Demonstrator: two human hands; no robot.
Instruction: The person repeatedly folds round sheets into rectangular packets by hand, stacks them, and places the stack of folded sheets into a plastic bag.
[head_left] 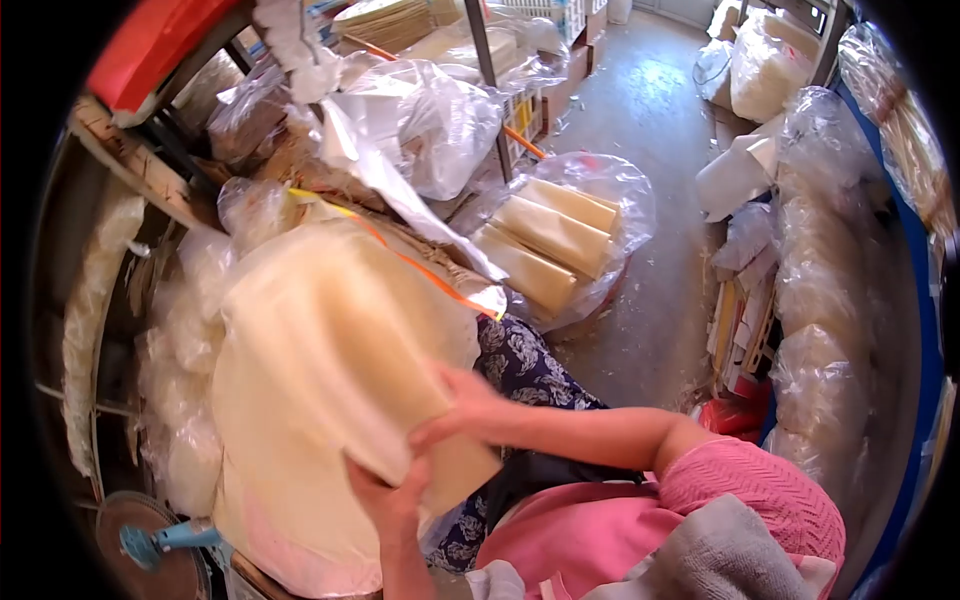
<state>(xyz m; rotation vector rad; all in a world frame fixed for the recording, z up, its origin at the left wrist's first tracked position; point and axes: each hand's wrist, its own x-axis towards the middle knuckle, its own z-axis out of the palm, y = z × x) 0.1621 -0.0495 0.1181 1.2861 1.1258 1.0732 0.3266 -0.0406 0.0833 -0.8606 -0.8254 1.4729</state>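
A thin, pale yellow sheet [385,340], or perhaps several together, bends upward between my hands and is blurred by motion. My right hand [467,407] grips its near side, thumb toward me. Close by, my left hand [390,492] pinches the lower edge, with the thumb near the right thumb. Underneath spreads a broad cream layer [265,500] of the same look, beside my lap; how many sheets lie in it I cannot tell. Folded bundles of similar sheets [553,228] rest in an open clear plastic bag [635,195] on the floor.
A blue fan [150,545] stands at the lower left. Plastic-wrapped bags [190,340] line the left side. An orange-yellow strap [420,268] runs along the far edge of the layer. Long wrapped bundles [820,300] stand at right; grey floor [650,90] runs between.
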